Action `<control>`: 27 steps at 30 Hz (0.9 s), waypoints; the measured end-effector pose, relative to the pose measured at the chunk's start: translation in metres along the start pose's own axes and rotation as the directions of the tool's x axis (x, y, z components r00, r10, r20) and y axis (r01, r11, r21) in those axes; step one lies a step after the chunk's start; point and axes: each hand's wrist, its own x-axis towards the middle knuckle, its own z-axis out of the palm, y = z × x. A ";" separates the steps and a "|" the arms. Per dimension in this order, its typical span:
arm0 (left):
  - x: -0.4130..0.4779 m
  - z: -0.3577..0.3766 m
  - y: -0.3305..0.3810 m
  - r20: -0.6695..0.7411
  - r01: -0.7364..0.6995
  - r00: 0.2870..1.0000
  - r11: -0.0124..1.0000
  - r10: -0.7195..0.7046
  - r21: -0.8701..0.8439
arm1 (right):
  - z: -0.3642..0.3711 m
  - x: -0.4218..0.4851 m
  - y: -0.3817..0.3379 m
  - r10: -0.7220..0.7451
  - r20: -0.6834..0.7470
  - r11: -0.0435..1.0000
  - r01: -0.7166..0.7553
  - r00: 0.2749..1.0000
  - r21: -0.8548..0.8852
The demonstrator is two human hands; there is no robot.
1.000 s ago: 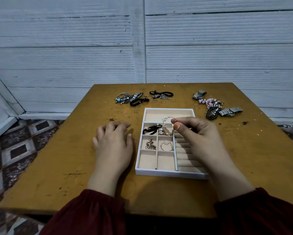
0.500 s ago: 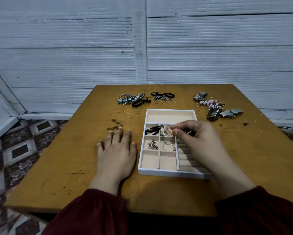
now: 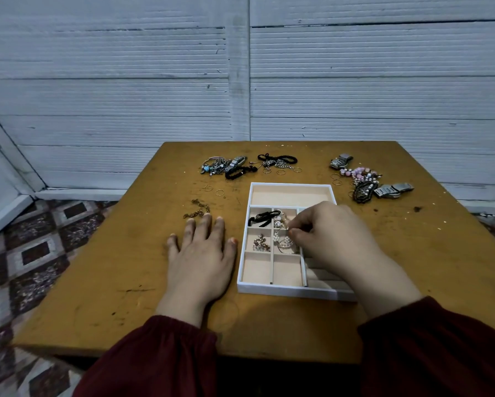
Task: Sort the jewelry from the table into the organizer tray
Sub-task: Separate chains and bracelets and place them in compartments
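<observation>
Two hands are at work: the right hand [image 3: 335, 239] is pinching a pearl bracelet [image 3: 282, 242] into the centre compartment of the organizer tray [image 3: 290, 195], the left hand [image 3: 203, 253] lying flat-fingered at nine o'clock; releasing, then reaching the jewelry piles [image 3: 232, 167] at twelve o'clock, looks next.

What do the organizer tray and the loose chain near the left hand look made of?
White rectangular organizer tray: rigid white walls, matte beige lining, possibly velvety fabric; can't confirm. Brownish chain bracelet beyond the left hand: small dull links, likely tarnished or bronze-toned metal.
</observation>
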 end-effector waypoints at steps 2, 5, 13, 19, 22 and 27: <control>0.000 0.000 0.000 -0.005 -0.003 1.000 1.000 0.003 0.003 | -0.001 0.003 -0.001 -0.007 0.015 0.999 0.008 1.000 -0.054; 0.000 0.000 0.000 -0.009 0.001 1.000 1.000 -0.001 0.009 | -0.005 0.006 -0.002 -0.024 0.040 0.992 0.029 0.999 -0.119; 0.001 0.001 -0.001 -0.021 0.000 1.000 1.000 0.000 -0.009 | -0.005 0.012 -0.008 0.019 0.041 0.986 -0.012 0.999 -0.165; 0.002 0.001 -0.001 -0.022 0.001 1.000 1.000 -0.002 -0.017 | -0.002 0.012 -0.008 0.025 0.016 0.992 -0.023 1.000 -0.126; 0.002 0.000 -0.001 -0.018 0.002 1.000 1.000 -0.002 -0.015 | -0.002 0.013 -0.007 0.040 0.006 0.996 -0.040 0.999 -0.076; 0.002 0.001 -0.001 -0.021 0.004 1.000 1.000 -0.004 -0.013 | 0.000 0.014 -0.006 0.044 -0.014 0.999 -0.045 0.999 -0.024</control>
